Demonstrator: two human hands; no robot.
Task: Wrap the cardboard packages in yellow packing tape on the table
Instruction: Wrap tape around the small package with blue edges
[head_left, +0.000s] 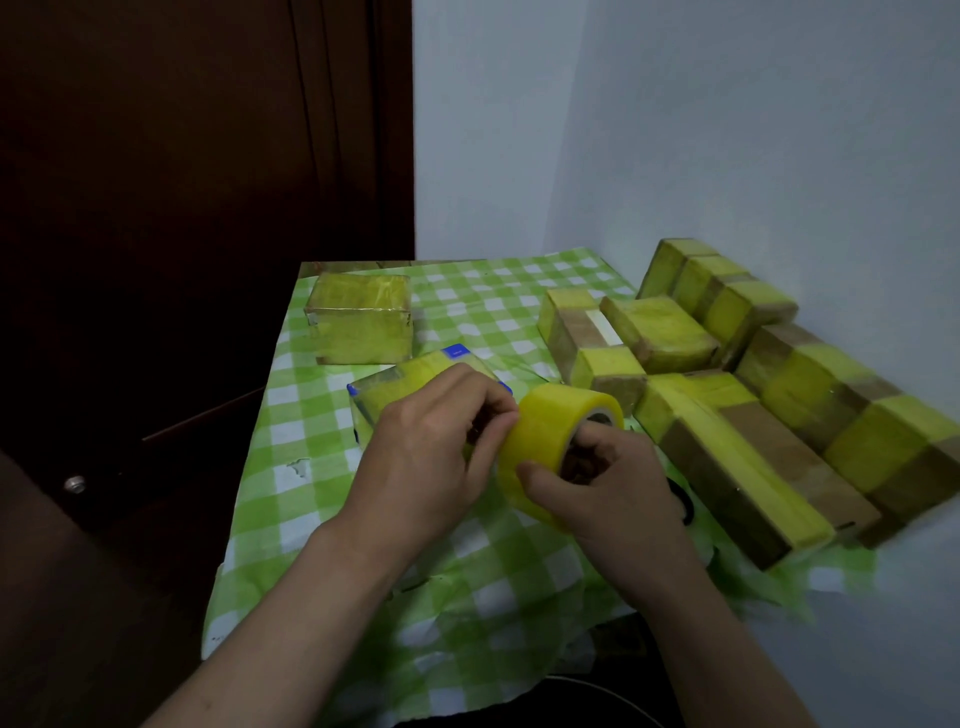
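A roll of yellow packing tape (550, 431) is held above the middle of the table. My right hand (608, 483) grips it, fingers hooked into the core and thumb on the outer face. My left hand (436, 441) pinches at the roll's left edge with curled fingers. Just behind my left hand lies a small box (400, 387) with blue corners, partly covered in yellow tape. A fully taped cube-shaped package (358, 319) stands at the back left.
Several long cardboard packages (727, 441) with yellow tape bands lie stacked along the right side, against the wall. The green checked tablecloth (322, 499) hangs over the front edge. A dark wooden door (182, 208) stands to the left.
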